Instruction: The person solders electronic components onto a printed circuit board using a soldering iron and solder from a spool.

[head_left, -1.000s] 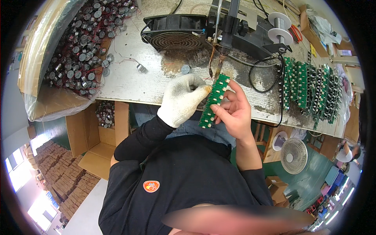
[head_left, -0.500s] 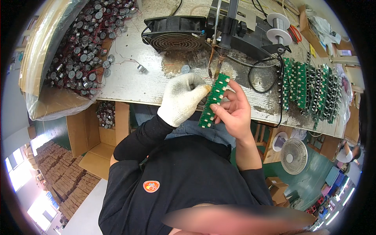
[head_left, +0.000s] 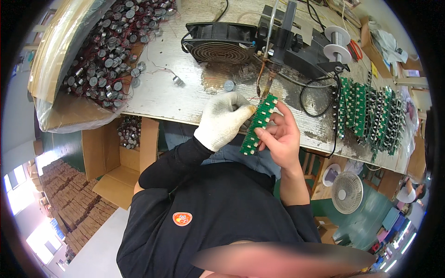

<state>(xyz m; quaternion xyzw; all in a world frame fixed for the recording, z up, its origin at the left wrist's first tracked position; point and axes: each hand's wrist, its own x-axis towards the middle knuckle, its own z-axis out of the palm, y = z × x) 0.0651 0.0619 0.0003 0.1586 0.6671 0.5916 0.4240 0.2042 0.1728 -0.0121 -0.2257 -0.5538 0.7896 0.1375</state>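
My right hand [head_left: 280, 140], bare, grips a long green circuit board [head_left: 261, 121] between thumb and fingers. The board is tilted, its upper end close under the tip of a mounted soldering iron [head_left: 269, 82]. White cotton covers my left hand [head_left: 224, 118], whose thumb and forefinger pinch together at the board's left edge. A thin red wire [head_left: 252, 98] shows at those fingertips; the glove hides the rest of what they hold. Small pale connectors line the board. On the bench just beyond the glove lies a round grey component [head_left: 229, 85].
A black fan [head_left: 219, 44] stands behind my hands, beside the iron's stand and a solder spool [head_left: 337, 42]. At left, a plastic-lined box [head_left: 60, 111] holds many wired round components; an open carton [head_left: 103, 153] sits below. Stacked green boards [head_left: 359, 109] lie at right, past a black cable [head_left: 302, 99].
The whole scene has shifted slightly right and down in the picture. Both hands keep their hold, with the board still beneath the iron's tip.
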